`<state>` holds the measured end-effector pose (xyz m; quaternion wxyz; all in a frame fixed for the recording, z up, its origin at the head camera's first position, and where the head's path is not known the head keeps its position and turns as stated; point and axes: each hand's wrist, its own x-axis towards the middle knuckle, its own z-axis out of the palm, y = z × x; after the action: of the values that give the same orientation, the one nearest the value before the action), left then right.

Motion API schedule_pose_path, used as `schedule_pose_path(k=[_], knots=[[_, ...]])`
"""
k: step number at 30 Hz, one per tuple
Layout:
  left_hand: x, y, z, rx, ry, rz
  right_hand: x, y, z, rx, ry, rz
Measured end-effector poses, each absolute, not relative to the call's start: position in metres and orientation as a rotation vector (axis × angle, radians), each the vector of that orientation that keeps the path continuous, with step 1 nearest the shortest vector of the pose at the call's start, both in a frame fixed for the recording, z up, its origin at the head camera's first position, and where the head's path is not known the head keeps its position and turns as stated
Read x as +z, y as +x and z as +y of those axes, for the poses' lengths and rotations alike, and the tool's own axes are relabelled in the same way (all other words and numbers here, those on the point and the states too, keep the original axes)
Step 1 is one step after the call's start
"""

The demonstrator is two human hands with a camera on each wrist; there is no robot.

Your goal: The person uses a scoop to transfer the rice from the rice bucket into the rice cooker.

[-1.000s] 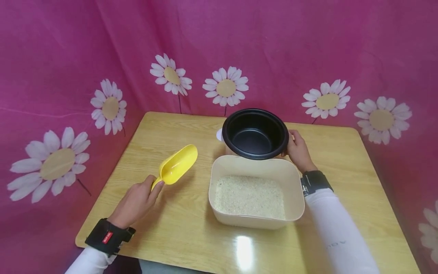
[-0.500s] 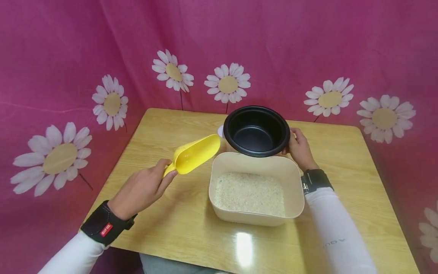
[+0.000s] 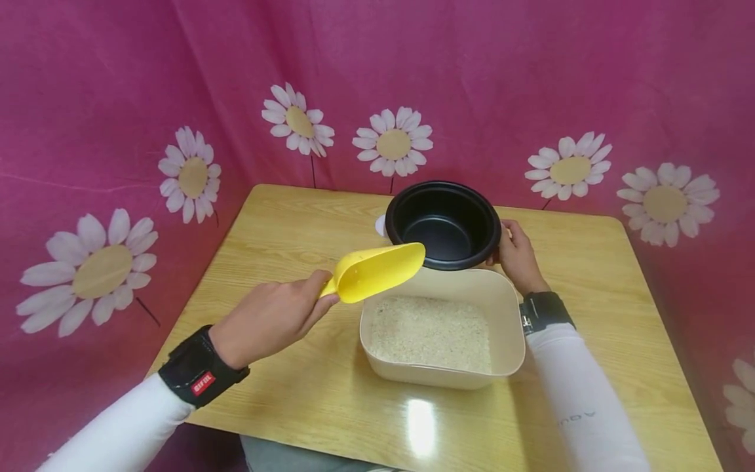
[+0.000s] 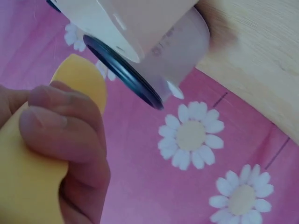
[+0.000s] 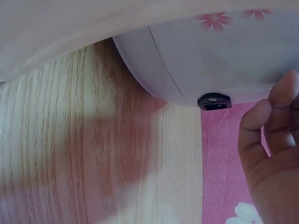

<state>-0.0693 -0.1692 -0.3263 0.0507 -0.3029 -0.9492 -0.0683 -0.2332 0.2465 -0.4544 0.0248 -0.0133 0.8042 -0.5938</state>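
Note:
My left hand [image 3: 268, 321] grips the handle of a yellow scoop [image 3: 380, 272], whose bowl hangs over the far left rim of a cream bin [image 3: 425, 375]. The scoop looks empty. Pale rice grains [image 3: 430, 333] cover the bin's bottom. Behind the bin stands an electric cooker with a round black pot [image 3: 442, 237], bare inside. My right hand [image 3: 519, 255] rests at the cooker's right side, its fingers loosely bent near the flower-printed white cooker body [image 5: 187, 60] in the right wrist view. Part of that hand is hidden beneath the rim.
A wooden table [image 3: 307, 393] carries everything. Pink cloth [image 3: 472, 78] with printed daisies hangs close behind and along both sides. A black power socket [image 5: 215, 101] sits low on the cooker's body.
My left hand has carried the scoop rightward from the table's left side to the bin's rim, before the pot. The right hand, cooker and bin have stayed in place.

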Motion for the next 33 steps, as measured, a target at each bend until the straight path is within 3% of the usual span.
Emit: schedule_pose_path(k=[6,20,33], knots=[[-0.329,-0.073,-0.151,-0.088,-1.066,-2.878,-0.458,-0.235,0.246,-1.864,-0.034,2.477],[-0.312,-0.084,-0.119,0.233,-1.111,-2.988,-0.473,-0.244,0.252,-1.922,-0.059,2.447],[-0.329,-0.081,-0.085,0.631,-1.147,-2.752,-0.453,-0.231,0.246,-1.923,-0.049,2.423]])
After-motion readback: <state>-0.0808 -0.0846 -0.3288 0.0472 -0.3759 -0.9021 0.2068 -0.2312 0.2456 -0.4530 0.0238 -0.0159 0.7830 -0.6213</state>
